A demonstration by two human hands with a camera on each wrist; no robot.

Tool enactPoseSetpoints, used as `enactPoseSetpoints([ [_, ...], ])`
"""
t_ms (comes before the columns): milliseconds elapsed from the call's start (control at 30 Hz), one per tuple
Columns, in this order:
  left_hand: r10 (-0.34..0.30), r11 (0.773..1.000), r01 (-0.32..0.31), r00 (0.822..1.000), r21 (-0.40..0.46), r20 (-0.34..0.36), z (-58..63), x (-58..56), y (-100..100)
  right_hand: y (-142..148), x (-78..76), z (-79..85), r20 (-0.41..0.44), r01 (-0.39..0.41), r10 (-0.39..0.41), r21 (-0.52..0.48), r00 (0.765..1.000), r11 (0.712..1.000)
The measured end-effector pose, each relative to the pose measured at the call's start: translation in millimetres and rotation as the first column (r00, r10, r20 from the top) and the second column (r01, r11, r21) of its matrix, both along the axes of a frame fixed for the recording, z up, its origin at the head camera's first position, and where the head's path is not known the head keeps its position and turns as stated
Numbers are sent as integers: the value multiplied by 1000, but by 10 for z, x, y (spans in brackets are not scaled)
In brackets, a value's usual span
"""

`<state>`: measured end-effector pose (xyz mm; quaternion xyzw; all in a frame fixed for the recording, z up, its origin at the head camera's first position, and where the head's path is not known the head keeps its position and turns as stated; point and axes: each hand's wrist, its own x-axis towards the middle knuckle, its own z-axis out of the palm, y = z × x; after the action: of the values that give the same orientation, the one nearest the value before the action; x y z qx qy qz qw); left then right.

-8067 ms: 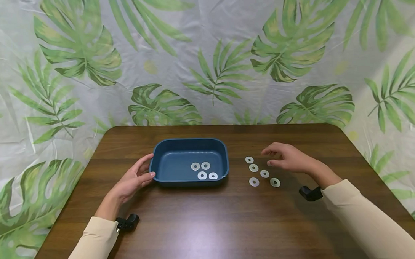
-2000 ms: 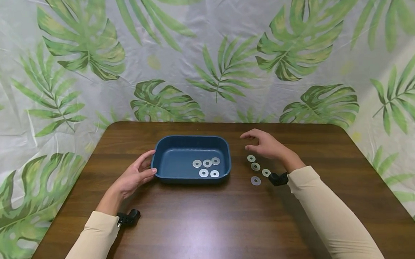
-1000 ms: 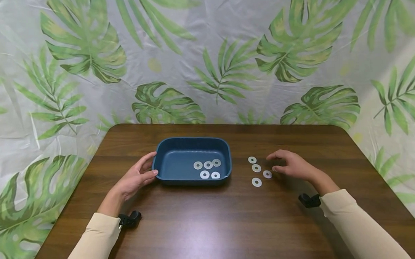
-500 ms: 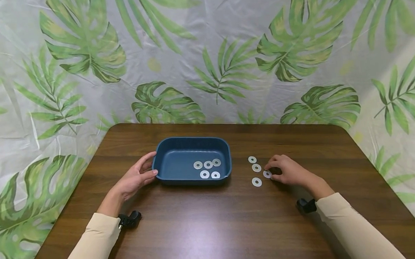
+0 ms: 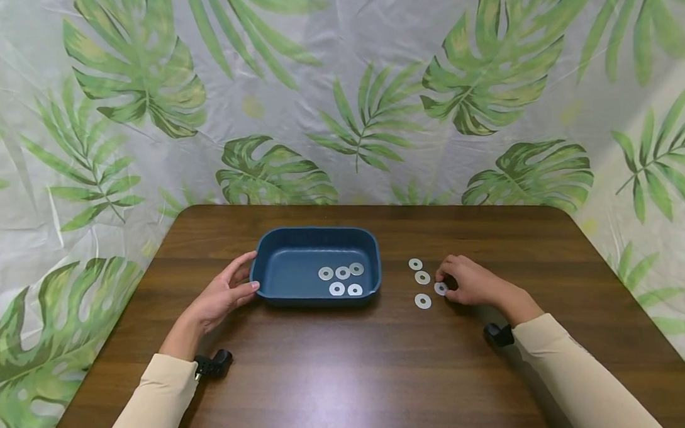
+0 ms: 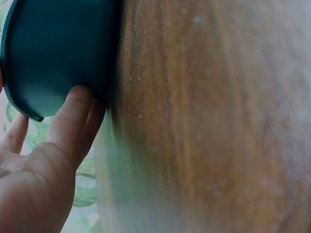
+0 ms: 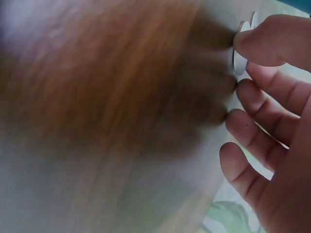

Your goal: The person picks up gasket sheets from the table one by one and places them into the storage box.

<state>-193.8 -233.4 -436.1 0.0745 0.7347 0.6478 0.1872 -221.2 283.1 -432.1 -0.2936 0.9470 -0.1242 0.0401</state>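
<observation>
A blue rectangular tray (image 5: 258, 267) stands left of the table's middle, with several flat metal washers (image 5: 337, 289) in its right part. My left hand (image 5: 217, 297) holds the tray's left end, thumb at the near corner and fingers along the side; in the left wrist view, fingertips touch the tray's outer wall (image 6: 58, 43). Right of the tray, my right hand (image 5: 474, 282) pinches a washer (image 5: 440, 289) between thumb and fingers at the tabletop. The right wrist view has the thumb on that washer (image 7: 239, 60), with the other fingers bent.
Three more washers lie on the table between the tray and my right hand: a far one (image 5: 415, 264), a middle one (image 5: 422, 277) and a near one (image 5: 422, 301). A leaf-print cloth (image 5: 367, 112) hangs behind the wooden table (image 5: 325, 366).
Compared with 8 seconds ago, one more washer lies in the tray and one fewer on the table. My right hand came back from beside the tray and lowered onto the rightmost washer.
</observation>
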Motion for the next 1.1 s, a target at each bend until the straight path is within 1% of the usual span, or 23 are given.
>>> enactPoseSetpoints([
  [267,-4,1000,4,1000,5,-6,0,-4,1,-12,0,-6,73,38,-36,-29,997,999],
  [400,-10,1000,10,1000,2,-6,10,-7,2,4,22,-12,87,58,-54,-53,995,997],
  [533,-7,1000,7,1000,5,-3,7,-8,6,25,38,-56,90,68,-60,-85,994,994],
  [700,-2,1000,2,1000,10,0,7,-5,6,45,38,-89,91,59,-49,-112,995,992],
  [867,-2,1000,2,1000,9,1,8,-4,-2,48,30,-72,131,39,-22,-127,991,991],
  [1100,-3,1000,3,1000,11,-3,12,-3,6,50,31,-72,166,44,-23,-128,986,991],
])
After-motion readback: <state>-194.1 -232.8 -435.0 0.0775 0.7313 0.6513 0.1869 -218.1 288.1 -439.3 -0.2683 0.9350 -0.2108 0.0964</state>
